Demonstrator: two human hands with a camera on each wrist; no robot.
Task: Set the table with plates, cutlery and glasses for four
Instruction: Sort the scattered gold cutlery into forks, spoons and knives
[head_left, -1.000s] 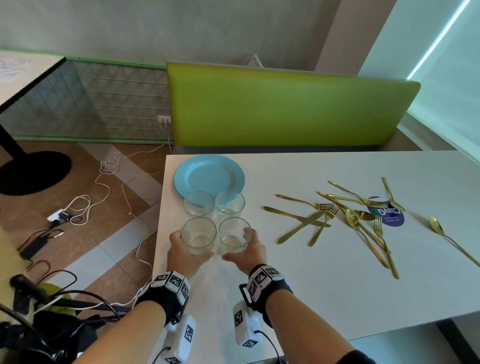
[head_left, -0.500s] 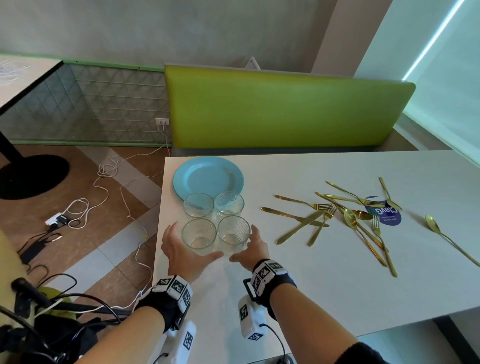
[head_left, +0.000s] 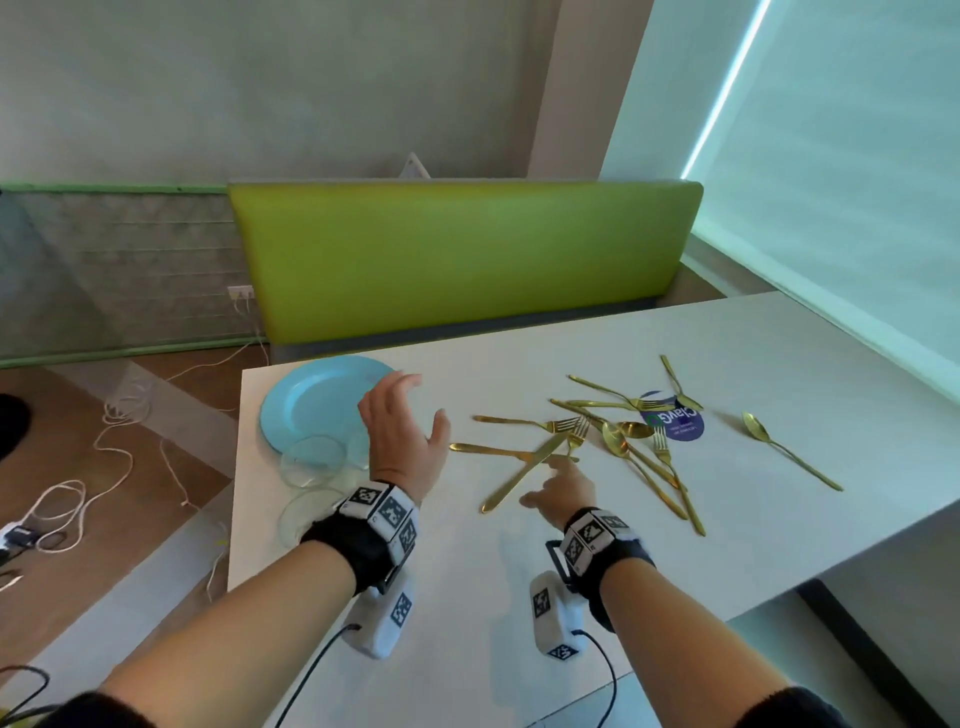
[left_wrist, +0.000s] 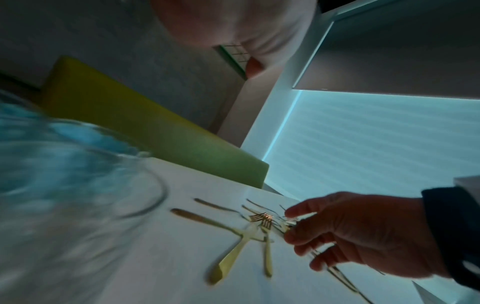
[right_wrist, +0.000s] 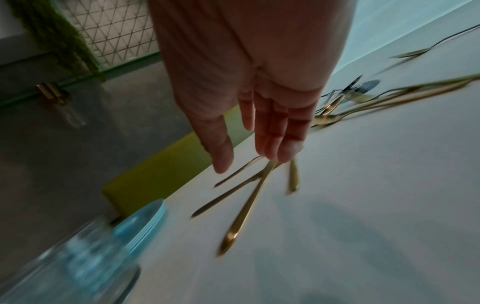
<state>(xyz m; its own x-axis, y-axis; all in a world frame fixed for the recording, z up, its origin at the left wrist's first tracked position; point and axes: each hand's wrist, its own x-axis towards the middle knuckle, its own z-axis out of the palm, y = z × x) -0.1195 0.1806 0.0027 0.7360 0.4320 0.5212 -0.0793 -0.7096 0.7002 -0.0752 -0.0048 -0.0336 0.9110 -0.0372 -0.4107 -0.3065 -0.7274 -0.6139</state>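
A light blue plate (head_left: 317, 402) lies at the table's far left corner. Clear glasses (head_left: 313, 460) stand just in front of it, partly hidden by my left wrist. Gold cutlery (head_left: 631, 441) lies scattered across the middle of the table, with a knife (head_left: 519, 475) nearest to me. My left hand (head_left: 402, 431) is raised with spread fingers, empty, over the plate's right edge. My right hand (head_left: 558, 491) hovers with straight fingers (right_wrist: 275, 131) just above the knife's blade and a fork, and holds nothing.
The white table (head_left: 467, 571) ends close on the left, with cables (head_left: 78, 493) on the floor beyond it. A green bench back (head_left: 457, 260) runs behind the table. One lone spoon (head_left: 789, 452) lies far right, beside a blue sticker (head_left: 675, 423).
Both hands have left the two near glasses. The left hand rose and moved right, and the right hand moved right over the knife. My view swung right.
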